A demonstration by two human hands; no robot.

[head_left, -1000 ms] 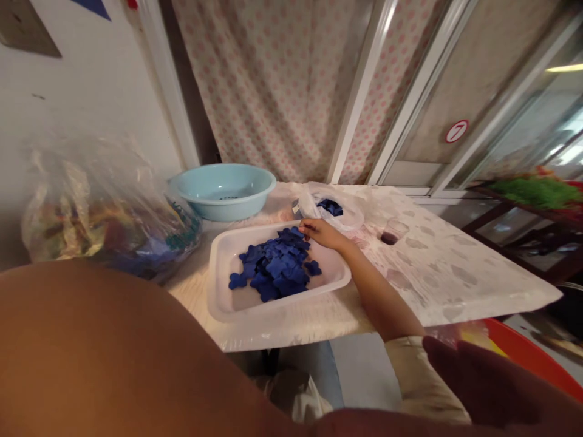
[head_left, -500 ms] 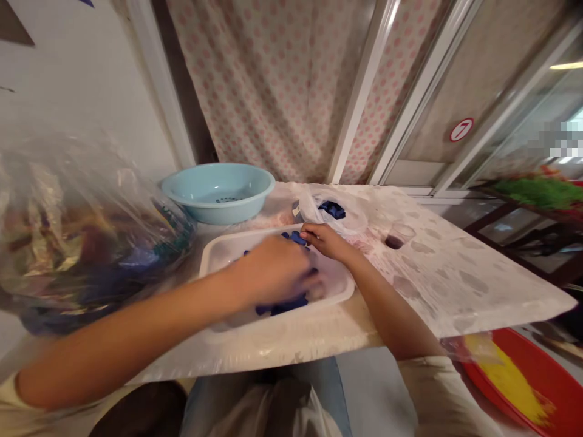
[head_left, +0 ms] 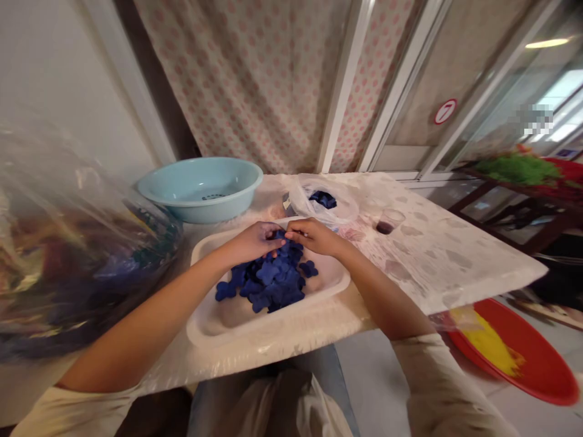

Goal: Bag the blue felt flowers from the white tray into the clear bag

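- The left hand (head_left: pixel 248 243) lies over the top edge of the pile, fingers drawn together and angled toward the right hand, not spread.
- The right hand (head_left: pixel 314 237) comes in from the other side, fingers loosely together and curled; its fingertips almost meet those of the left hand above the pile.
- Both sets of fingertips close around a blue piece or two, but they hide the contact, so I cannot tell whether either hand is truly pinching anything.
- The blue flower-shaped cutouts (head_left: pixel 266 276) sit in a loose heap in the middle of a white plastic tray (head_left: pixel 237 321), with one lying a little apart on the right.
- They look light, thin and soft, possibly foam or felt. Flat pieces like these probably snag on one another, so a single piece is likely best lifted by one petal at the heap's edge.
- A white plastic bag (head_left: pixel 321 209) holding more blue pieces lies just beyond the tray, on a stained white tabletop (head_left: pixel 446 255).
- A light-blue plastic basin (head_left: pixel 200 188) stands beyond the tray to the left, and a small glass (head_left: pixel 387 221) with dark liquid stands to the right.
- A bulging clear plastic bag (head_left: pixel 68 243) fills the left of the view.
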